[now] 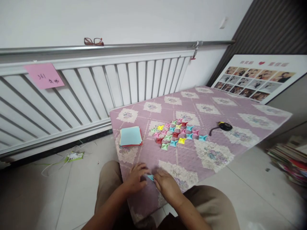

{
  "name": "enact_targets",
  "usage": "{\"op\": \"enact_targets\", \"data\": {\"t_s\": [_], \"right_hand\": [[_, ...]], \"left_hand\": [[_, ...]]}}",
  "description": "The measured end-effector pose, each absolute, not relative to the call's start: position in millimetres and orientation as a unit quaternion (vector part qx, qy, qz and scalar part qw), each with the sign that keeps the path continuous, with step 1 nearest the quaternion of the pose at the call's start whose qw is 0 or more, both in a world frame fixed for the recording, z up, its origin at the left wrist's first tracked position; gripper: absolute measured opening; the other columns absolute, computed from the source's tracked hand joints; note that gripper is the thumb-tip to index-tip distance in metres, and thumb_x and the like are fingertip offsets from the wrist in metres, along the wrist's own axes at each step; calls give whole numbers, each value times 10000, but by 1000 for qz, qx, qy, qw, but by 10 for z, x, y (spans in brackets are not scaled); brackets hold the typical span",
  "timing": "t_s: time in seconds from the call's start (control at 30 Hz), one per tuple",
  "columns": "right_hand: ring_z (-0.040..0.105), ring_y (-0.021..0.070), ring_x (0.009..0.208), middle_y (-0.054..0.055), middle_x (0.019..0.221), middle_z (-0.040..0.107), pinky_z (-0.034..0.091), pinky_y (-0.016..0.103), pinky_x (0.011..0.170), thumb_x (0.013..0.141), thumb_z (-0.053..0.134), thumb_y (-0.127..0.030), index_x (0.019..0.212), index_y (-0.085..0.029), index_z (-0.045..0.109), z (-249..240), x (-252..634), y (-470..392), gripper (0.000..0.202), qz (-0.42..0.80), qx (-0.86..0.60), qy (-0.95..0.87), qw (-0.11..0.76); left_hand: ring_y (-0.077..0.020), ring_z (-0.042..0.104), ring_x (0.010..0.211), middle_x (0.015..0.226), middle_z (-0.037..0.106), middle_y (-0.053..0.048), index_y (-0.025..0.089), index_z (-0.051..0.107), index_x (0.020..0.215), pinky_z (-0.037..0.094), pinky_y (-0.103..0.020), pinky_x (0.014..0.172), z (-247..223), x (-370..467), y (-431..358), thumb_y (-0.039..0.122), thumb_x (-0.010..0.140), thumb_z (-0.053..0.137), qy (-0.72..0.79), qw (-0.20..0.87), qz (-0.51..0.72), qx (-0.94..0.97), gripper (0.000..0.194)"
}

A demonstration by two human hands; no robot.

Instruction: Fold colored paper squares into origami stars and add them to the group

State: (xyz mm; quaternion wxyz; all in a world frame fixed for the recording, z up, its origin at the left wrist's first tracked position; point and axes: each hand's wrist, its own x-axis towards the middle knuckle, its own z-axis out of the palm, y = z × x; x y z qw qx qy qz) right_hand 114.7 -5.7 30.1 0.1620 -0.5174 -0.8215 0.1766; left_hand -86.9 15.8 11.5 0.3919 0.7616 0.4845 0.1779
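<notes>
Near the table's front edge, a small piece of folded blue paper (150,177) lies between my hands. My right hand (168,187) is closed on its right end, and the fingers hide part of it. Just left of the paper, my left hand (136,179) has its fingers spread and curved, with nothing seen in them. Beyond the hands, several small folded paper shapes (175,135) in green, pink, yellow, red and blue stand in slanting rows. A stack of square coloured paper (130,136), light blue on top, sits at the left.
A flowered pink cloth covers the table (148,198). A black and yellow object with a strap (224,126) lies on its right side. Behind are a white radiator (134,80) and a pipe with glasses (94,41). A photo board (254,78) leans at the far right.
</notes>
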Motion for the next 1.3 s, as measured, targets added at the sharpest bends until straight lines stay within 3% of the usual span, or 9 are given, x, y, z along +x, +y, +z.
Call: {"op": "enact_targets", "data": {"t_s": [0.2, 0.3, 0.4, 0.5, 0.63, 0.77, 1.13, 1.3], "right_hand": [[540, 185, 722, 38, 712, 569, 411, 294, 693, 833, 415, -196, 684, -198, 564, 395, 1081, -102, 211, 245, -573, -740, 253], [510, 146, 621, -9, 619, 513, 390, 242, 585, 831, 404, -258, 622, -207, 498, 438, 1031, -146, 235, 311, -583, -693, 289], [467, 121, 543, -37, 561, 461, 373, 219, 517, 843, 385, -317, 613, -208, 470, 474, 996, -205, 268, 377, -583, -648, 313], [452, 110, 522, -46, 559, 457, 381, 214, 503, 855, 381, -358, 651, -204, 483, 522, 970, -268, 276, 439, -575, -610, 322], [425, 101, 527, -55, 586, 467, 367, 216, 513, 813, 492, -377, 697, -208, 470, 612, 937, -312, 206, 547, -547, -508, 379], [421, 107, 560, -57, 602, 461, 352, 223, 540, 788, 534, -344, 689, -214, 458, 710, 929, -321, 181, 536, -519, -519, 417], [554, 149, 697, 9, 744, 596, 425, 250, 644, 849, 476, -253, 813, -204, 573, 882, 1035, -365, 115, 430, -518, -649, 355], [569, 159, 802, 35, 859, 618, 439, 261, 722, 887, 390, -174, 946, -233, 607, 1019, 1124, -383, 232, 351, -467, -758, 290]], "left_hand": [[-229, 533, 1109, 1195, 609, -83, 195, 604, 1162, 370, -389, 993, 113, -701, 17, 170, 732, 525, 500, 462, 301, 668, 438], [-194, 585, 934, 988, 670, -44, 178, 649, 1009, 426, -328, 869, 199, -632, -26, 237, 740, 548, 478, 570, 352, 568, 294], [-137, 551, 660, 679, 616, 11, 159, 630, 810, 422, -271, 665, 245, -595, -58, 321, 709, 609, 464, 650, 369, 475, 192], [-96, 459, 504, 546, 529, 51, 163, 573, 746, 358, -240, 542, 258, -574, -94, 415, 687, 640, 469, 675, 363, 439, 267], [-84, 437, 481, 536, 524, 46, 164, 535, 715, 341, -234, 527, 315, -542, -150, 493, 643, 677, 464, 704, 370, 391, 366], [-85, 451, 510, 551, 524, 45, 165, 529, 722, 352, -231, 549, 411, -527, -200, 523, 616, 712, 447, 726, 381, 357, 416], [-88, 493, 523, 574, 576, 20, 141, 575, 722, 354, -222, 544, 406, -596, -197, 461, 595, 803, 384, 773, 396, 313, 413], [-72, 490, 523, 601, 562, 32, 139, 588, 760, 371, -211, 539, 450, -623, -204, 433, 593, 826, 373, 798, 384, 279, 414]]}}
